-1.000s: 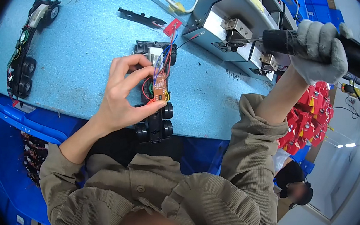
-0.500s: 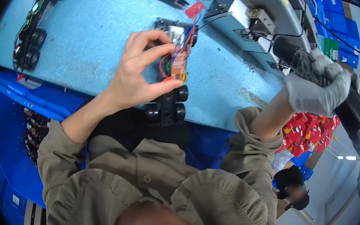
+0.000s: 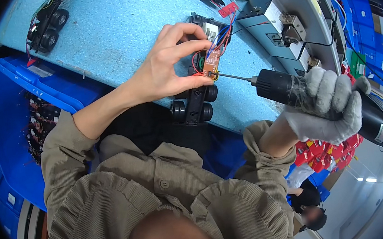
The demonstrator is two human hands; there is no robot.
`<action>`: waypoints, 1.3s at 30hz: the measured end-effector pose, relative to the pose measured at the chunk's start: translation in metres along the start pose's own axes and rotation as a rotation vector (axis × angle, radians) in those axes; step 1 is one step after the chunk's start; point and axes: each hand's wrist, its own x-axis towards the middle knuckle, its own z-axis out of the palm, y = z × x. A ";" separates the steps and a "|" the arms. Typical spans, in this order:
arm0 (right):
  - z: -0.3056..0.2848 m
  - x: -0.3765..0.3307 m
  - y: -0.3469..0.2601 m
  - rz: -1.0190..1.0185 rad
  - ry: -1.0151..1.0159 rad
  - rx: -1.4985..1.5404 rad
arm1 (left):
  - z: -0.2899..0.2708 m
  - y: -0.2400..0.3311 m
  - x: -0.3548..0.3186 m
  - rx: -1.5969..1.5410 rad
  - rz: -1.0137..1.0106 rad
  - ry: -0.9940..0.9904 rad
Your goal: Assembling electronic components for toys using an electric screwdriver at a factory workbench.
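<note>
Since the earlier frame, the driver [image 3: 277, 86] has moved from beside the machine [image 3: 262, 42] to the board [image 3: 211, 60]; its tip is at the end near the left thumb, contact unclear. Left hand [image 3: 163, 65] pinches the board between thumb and fingers, over the chassis [image 3: 194, 102]. Gloved right hand [image 3: 326, 111] wraps its fingers around the driver. Beyond the left fingertips lies a red plate [image 3: 228, 9].
</note>
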 end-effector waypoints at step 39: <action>0.115 -0.026 -0.014 -0.228 0.146 -0.092 | -0.107 0.084 -0.174 -0.222 -0.353 0.785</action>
